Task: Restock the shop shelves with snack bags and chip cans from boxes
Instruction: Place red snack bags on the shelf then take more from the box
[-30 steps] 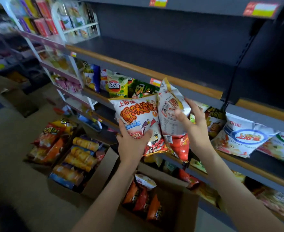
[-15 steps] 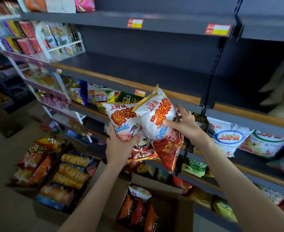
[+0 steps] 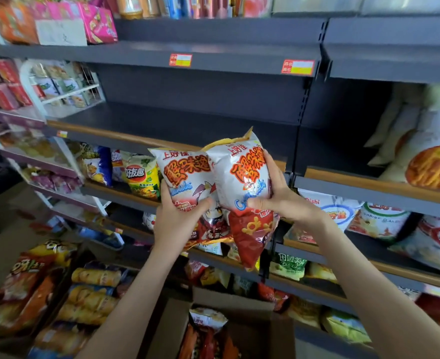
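Left hand (image 3: 180, 218): fingers curled round the left silver-and-red crinkly snack bag (image 3: 187, 182).
Right hand (image 3: 278, 195): grips the right silver-and-red snack bag (image 3: 244, 177).
Bags: side by side, touching, held before the dark grey metal shelf (image 3: 187, 120).
Below: open brown cardboard box (image 3: 252, 330).

Soft light, bit dim. Dark shadow on shelf (image 3: 177, 117) above left hand (image 3: 180, 224). Shiny glare on bag (image 3: 242, 174) in right hand (image 3: 286, 203). Edges bent, blurry. Chip cans (image 3: 94, 294) down left of hands fuzzy.
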Demonstrator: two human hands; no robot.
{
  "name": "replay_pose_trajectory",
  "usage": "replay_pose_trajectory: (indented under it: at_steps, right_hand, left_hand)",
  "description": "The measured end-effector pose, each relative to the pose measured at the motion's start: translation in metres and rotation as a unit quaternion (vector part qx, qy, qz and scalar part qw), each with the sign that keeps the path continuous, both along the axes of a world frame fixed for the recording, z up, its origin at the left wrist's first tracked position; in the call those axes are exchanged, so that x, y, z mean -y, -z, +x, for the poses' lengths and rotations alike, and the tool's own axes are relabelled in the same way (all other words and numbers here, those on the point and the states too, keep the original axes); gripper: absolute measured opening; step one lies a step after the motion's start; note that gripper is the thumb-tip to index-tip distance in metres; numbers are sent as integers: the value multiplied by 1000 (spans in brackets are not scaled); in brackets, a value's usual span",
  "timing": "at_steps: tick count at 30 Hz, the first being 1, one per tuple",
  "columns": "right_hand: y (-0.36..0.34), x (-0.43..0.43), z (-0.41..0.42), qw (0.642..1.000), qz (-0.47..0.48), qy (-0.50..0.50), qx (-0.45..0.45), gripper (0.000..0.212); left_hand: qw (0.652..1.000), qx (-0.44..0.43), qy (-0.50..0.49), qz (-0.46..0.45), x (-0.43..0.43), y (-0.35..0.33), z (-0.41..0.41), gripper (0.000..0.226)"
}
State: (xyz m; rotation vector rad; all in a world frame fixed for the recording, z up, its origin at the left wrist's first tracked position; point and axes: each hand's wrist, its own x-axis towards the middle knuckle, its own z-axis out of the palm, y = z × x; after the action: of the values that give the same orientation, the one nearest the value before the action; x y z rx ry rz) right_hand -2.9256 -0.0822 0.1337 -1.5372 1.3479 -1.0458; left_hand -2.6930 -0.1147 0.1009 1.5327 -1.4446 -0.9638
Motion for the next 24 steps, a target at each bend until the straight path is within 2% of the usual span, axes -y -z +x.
replay_pose_trajectory:
  at_steps: [2, 6, 11, 13, 18, 20, 24]
  right_hand:
    - [-5, -1, -2, 999, -19, 42, -29, 124]
    - [-16, -3, -6, 982, -97, 162, -3, 104]
    - [-34, -7, -23, 950, -147, 275, 10, 111]
    - [-41, -9, -32, 929, -172, 328, -9, 108]
    - [-53, -9, -53, 848, -197, 485, -86, 108]
    - [-55, -6, -62, 835, -183, 506, -116, 109]
    - [-63, -6, -74, 849, -160, 480, -150, 111]
  left_hand:
    - [1000, 6, 10, -24, 6, -6, -6, 113]
    - [998, -22, 27, -55, 17, -17, -17, 119]
    - [992, -54, 53, -100, 29, -32, -36, 110]
    - [990, -67, 64, -107, 33, -37, -43, 108]
    - [988, -75, 72, -112, 40, -47, -62, 111]
    - [988, -75, 74, -112, 42, -50, -71, 111]
    - [986, -99, 85, -100, 53, -50, -90, 116]
